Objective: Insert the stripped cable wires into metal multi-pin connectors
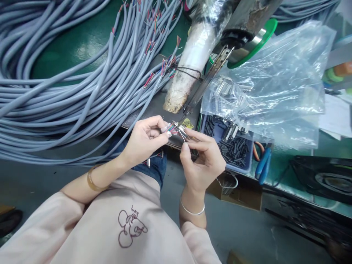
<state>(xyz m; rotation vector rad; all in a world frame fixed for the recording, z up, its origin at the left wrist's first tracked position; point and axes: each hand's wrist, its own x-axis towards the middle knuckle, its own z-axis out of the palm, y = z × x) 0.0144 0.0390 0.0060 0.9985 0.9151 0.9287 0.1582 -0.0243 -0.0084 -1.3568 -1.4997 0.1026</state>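
My left hand (148, 137) is closed in a pinch on the thin coloured wires (172, 129) at a cable end. Beside its fingertips is a small metal multi-pin connector (180, 130). The fingers of my right hand (203, 154) pinch a thin pale strand (182, 137), apparently solder wire, whose end points at the connector; a pale loop (232, 186) hangs below that hand. From above, a mounted soldering iron (198, 88) slants down with its tip at the connector. Whether the tip touches is too small to tell.
Bundled grey cables (82, 91) with stripped ends cover the left. A white wrapped tube (189, 62) hangs beside the iron, near a green-rimmed spool (271, 31). At right are a plastic bag (280, 84), a blue tray (249, 167) with black sleeves and connectors, and blue-handled pliers (263, 165).
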